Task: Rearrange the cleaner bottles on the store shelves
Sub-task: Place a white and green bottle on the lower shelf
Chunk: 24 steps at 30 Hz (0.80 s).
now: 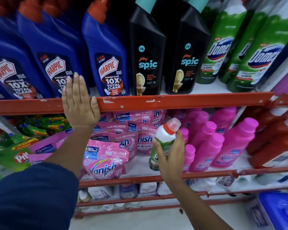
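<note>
My right hand [170, 156] grips a small green and white cleaner bottle [165, 138] with a red cap, held in front of the lower shelf between the pink Vanish pouches [106, 156] and pink Vanish bottles [206, 146]. My left hand [79, 103] lies flat with fingers together against the red rail [173, 102] of the upper shelf, in front of a blue Harpic bottle [55, 63]. On that upper shelf stand more Harpic bottles [106, 60], two black Spic bottles [146, 55] and green Domex bottles [223, 47].
Green Pril packs [15, 155] fill the lower shelf's left side and red bottles [273, 143] its right. Lower red shelf rails [140, 180] hold white boxes. A blue-lidded tub [279, 211] sits on the floor at bottom right.
</note>
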Available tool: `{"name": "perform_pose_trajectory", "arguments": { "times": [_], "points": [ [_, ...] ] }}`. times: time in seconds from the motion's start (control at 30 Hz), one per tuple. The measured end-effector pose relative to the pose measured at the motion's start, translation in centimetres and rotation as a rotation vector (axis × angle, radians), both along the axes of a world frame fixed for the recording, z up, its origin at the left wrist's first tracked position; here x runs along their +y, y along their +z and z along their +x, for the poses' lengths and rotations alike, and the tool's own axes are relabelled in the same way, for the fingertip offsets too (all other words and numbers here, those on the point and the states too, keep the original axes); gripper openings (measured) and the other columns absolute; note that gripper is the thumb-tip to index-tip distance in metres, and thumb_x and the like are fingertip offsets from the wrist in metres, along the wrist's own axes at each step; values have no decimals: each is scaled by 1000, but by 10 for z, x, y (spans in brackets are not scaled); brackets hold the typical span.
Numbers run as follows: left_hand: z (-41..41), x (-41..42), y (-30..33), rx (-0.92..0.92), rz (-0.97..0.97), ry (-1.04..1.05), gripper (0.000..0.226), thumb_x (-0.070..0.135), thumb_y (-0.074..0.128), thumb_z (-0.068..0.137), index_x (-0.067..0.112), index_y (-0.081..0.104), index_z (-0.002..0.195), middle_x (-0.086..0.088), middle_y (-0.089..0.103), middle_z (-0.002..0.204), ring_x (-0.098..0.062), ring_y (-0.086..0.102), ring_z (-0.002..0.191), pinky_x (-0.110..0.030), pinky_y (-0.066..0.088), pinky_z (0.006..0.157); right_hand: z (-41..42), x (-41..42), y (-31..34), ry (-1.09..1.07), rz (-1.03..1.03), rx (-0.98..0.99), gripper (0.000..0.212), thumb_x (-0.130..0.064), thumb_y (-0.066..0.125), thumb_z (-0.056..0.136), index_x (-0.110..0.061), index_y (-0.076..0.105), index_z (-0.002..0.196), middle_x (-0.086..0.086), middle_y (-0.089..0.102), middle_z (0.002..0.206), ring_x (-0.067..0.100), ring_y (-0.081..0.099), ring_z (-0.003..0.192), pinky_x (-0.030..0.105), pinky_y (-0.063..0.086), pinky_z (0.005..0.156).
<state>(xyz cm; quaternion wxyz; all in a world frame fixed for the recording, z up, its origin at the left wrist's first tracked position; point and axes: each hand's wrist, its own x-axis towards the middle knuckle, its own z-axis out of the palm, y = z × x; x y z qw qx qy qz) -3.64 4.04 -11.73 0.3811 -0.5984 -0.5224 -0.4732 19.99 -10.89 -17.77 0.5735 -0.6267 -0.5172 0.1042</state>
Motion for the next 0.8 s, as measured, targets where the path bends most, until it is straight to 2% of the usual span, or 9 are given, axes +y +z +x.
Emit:
{"name": "perform_pose_trajectory", "arguments": {
  "times": [0.17,0.27,0.37,0.5,0.63,0.73,0.8],
  "points": [
    [0,-3,2,-18,-27,-26,56,33,17,103,6,17,152,-12,30,155,-19,12,148,-36,9,121,18,-2,60,-29,206,-42,72,-48,62,86,-8,37,141,1,49,123,21,50,113,45,46,94],
    [0,-5,3,-7,-8,-36,56,32,20,103,4,23,151,-13,32,153,-24,20,146,-40,17,120,29,2,99,-39,318,-20,71,-48,62,88,-12,34,142,-2,45,127,21,48,121,48,44,98],
    [1,-6,5,-11,-16,-53,56,31,22,102,2,25,150,-15,33,153,-25,21,146,-41,18,119,42,10,136,-59,423,-4,72,-46,60,90,-11,30,145,-11,40,134,15,42,129,45,40,106],
    [2,-8,9,-5,-32,-51,56,30,23,102,-1,28,148,-19,35,150,-24,19,146,-40,16,120,65,24,183,-98,504,2,81,-49,57,91,-5,23,150,10,36,149,24,34,139,49,32,112],
    [3,-11,12,-22,-94,-80,58,34,19,103,-4,28,146,-24,37,147,-20,12,148,-37,9,121,87,39,222,-149,576,-34,79,-46,55,93,-5,20,151,1,26,155,14,21,145,28,17,119],
    [4,-12,13,-60,-170,-114,62,39,14,103,-7,29,143,-26,38,145,-14,4,148,-33,2,121,102,51,243,-182,604,-67,80,-48,53,94,-6,18,152,-7,23,150,9,19,143,26,16,117],
    [3,-13,14,-59,-193,-121,63,40,13,103,-7,29,143,-22,33,150,-14,4,148,-33,1,121,111,60,250,-195,605,-82,80,-49,53,94,-9,16,152,-10,21,149,6,16,142,22,13,116]
  ]
}}
